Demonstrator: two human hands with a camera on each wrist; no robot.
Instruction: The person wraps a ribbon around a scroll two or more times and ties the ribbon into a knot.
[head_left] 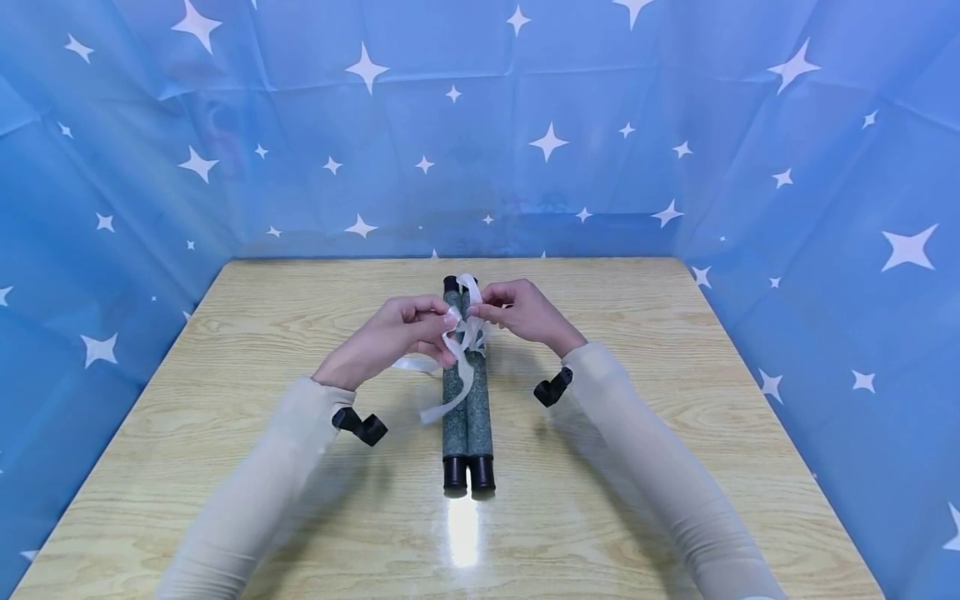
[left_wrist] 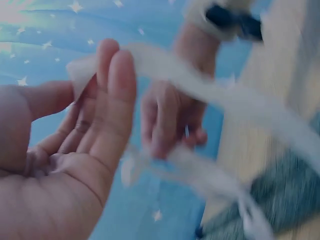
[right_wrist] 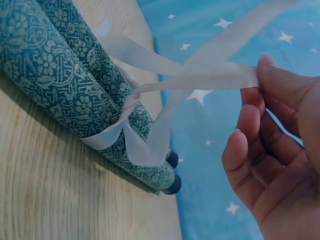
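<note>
A scroll [head_left: 454, 417] in patterned green cloth, rolled from both ends into two side-by-side rolls with black end knobs, lies lengthwise on the table. White ribbon [right_wrist: 105, 137] wraps round its middle and crosses over itself on top, with loose loops and tails. My left hand [head_left: 408, 329] pinches one ribbon stretch between thumb and fingers, above the scroll's left side; the left wrist view is blurred. On the other side my right hand [right_wrist: 280, 130] pinches another ribbon strand between thumb and index finger, pulled out taut from the crossing.
The wood-grain table [head_left: 225, 400] reaches back to a blue curtain [head_left: 450, 125] with white stars, which also hangs along both sides. Black bands [head_left: 360, 425] sit at both wrists over pale sleeves. A loose ribbon tail [head_left: 442, 412] hangs over the scroll's left edge.
</note>
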